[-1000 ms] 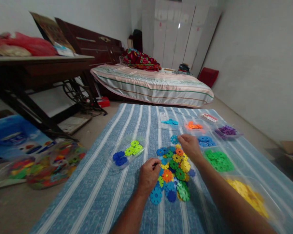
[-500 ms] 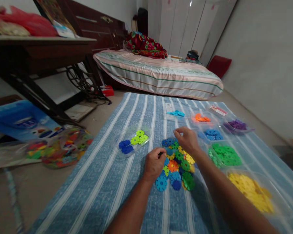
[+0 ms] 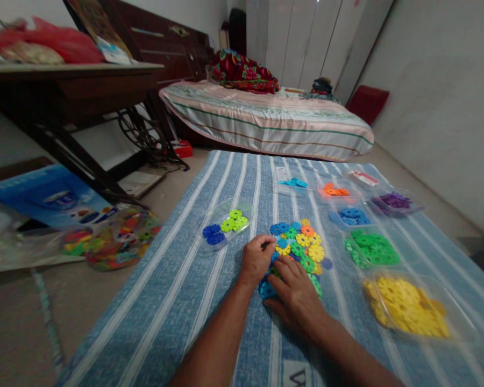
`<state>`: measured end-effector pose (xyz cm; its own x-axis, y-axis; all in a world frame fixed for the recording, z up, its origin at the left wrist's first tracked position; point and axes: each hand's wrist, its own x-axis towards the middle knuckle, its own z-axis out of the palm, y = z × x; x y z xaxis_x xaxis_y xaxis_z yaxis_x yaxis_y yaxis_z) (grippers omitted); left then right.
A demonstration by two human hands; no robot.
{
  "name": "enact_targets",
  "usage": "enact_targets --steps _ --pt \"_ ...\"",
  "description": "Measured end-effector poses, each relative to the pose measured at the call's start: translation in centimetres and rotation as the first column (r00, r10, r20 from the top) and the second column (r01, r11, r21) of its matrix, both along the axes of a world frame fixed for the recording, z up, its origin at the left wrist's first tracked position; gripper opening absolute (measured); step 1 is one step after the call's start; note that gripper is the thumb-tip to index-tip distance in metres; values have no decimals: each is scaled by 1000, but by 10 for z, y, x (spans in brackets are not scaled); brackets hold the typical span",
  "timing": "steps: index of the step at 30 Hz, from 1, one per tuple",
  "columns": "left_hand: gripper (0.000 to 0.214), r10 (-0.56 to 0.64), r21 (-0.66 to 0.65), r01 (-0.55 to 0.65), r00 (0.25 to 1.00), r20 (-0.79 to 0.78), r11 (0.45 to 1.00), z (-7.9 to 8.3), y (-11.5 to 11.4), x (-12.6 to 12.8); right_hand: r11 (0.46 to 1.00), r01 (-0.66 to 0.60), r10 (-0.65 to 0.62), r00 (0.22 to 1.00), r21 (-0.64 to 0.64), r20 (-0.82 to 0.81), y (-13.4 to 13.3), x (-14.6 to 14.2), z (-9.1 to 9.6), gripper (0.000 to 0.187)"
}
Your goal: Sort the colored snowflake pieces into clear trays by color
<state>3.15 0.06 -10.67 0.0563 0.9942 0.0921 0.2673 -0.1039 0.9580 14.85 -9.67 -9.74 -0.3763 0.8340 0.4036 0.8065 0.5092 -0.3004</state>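
Note:
Mixed snowflake-shaped plastic discs (image 3: 301, 241) in blue, green, yellow and orange lie in a loose pile on the striped cloth. At the pile's left edge my left hand (image 3: 257, 262) is closed, thumb and forefinger pressed together; whatever they hold is too small to make out. My right hand (image 3: 297, 293) rests low over the near part of the pile, its fingers stretched out and slightly apart on the discs, hiding several of them. Left of the pile stands a clear tray (image 3: 227, 248) with dark blue discs (image 3: 213, 234) and lime green discs (image 3: 234, 221).
Along the right stand clear trays of yellow discs (image 3: 407, 306), green discs (image 3: 373, 248), blue discs (image 3: 351, 216), purple discs (image 3: 394, 201), orange discs (image 3: 335, 190) and light blue discs (image 3: 293, 183). On the floor at left sits a clear bag of mixed pieces (image 3: 119, 242). A bed (image 3: 266, 121) is behind.
My right hand has come down from the pile's far side to its near part, its fingers now stretched out. The left hand stays about where it was. The view has shifted slightly.

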Motion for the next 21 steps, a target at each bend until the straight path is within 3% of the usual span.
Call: enact_targets --steps 5,9,12,16,19,21 --pt "15 2 -14 -2 1000 1 1000 3 0 -1 1000 15 -10 982 26 -190 0 5 -1 7" --pt "14 15 -10 -14 999 32 1000 3 1 -1 996 11 -44 926 -91 -375 17 18 13 12" --pt "16 20 -10 -20 999 39 1000 1 1 -2 986 84 -136 903 -141 -409 58 39 34 16" --pt "18 31 -11 -31 999 38 999 -2 1 -3 957 280 -286 884 -71 -369 145 75 72 17" --pt "18 34 1 -34 999 31 999 -2 1 -3 866 495 -489 808 -71 -330 203 98 95 20" --pt "18 33 3 -33 999 29 999 -2 0 -4 803 590 -586 754 -89 -295 222 106 98 24"
